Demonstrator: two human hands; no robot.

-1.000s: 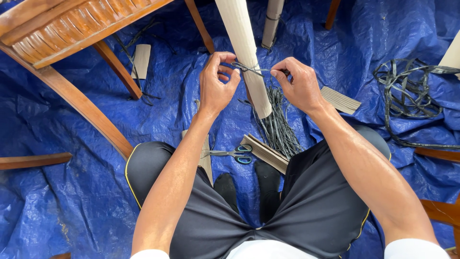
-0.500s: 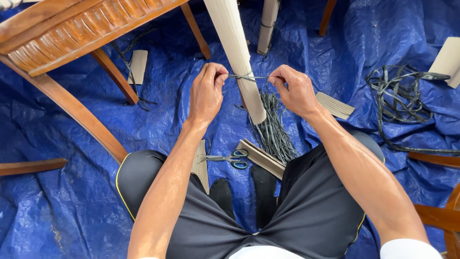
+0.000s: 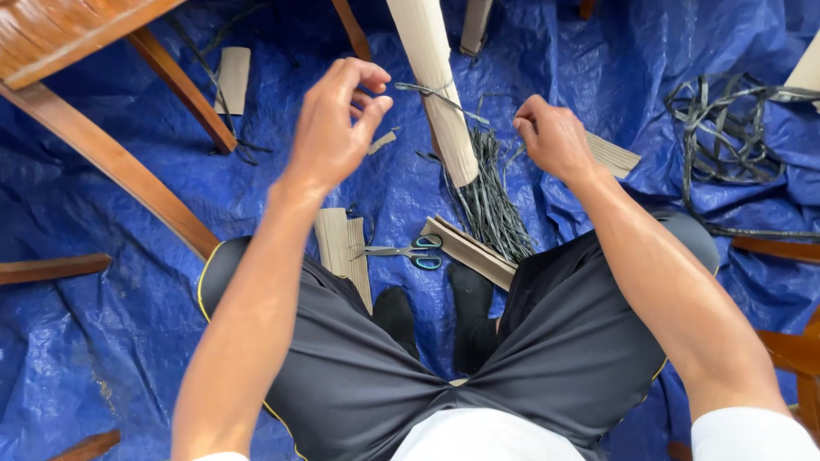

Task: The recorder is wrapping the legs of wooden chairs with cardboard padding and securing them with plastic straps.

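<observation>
Nearest the person, between the knees on the blue tarpaulin (image 3: pixel 128 341), lay the blue-handled scissors (image 3: pixel 408 251), flanked by a strip of corrugated cardboard (image 3: pixel 342 248) and a flat stack of the same (image 3: pixel 468 252). A loose heel could have kicked the scissors under the stack, out of easy reach.

Beyond them a bundle of grey strands (image 3: pixel 491 201) fanned out from under the cardboard-wrapped leg (image 3: pixel 434 94), which stood tilted near the tarpaulin's far edge. A dark cord (image 3: pixel 431 90) circled that leg, with one end running down to the right hand (image 3: pixel 553 137), which was clenched on it. The left hand (image 3: pixel 335 128) hovered raised and loosely curled, thumb near forefinger; whether it pinched the cord's other end I cannot tell. If it held nothing, a one-sided pull would likely have let the tie slacken or slide down the wrap, and the cardboard could have sprung open. A hard tug might also have crushed the corrugated sleeve.

Further left stood a wooden chair frame (image 3: pixel 102 145); at the far right lay a coil of black strapping (image 3: pixel 726 145).
</observation>
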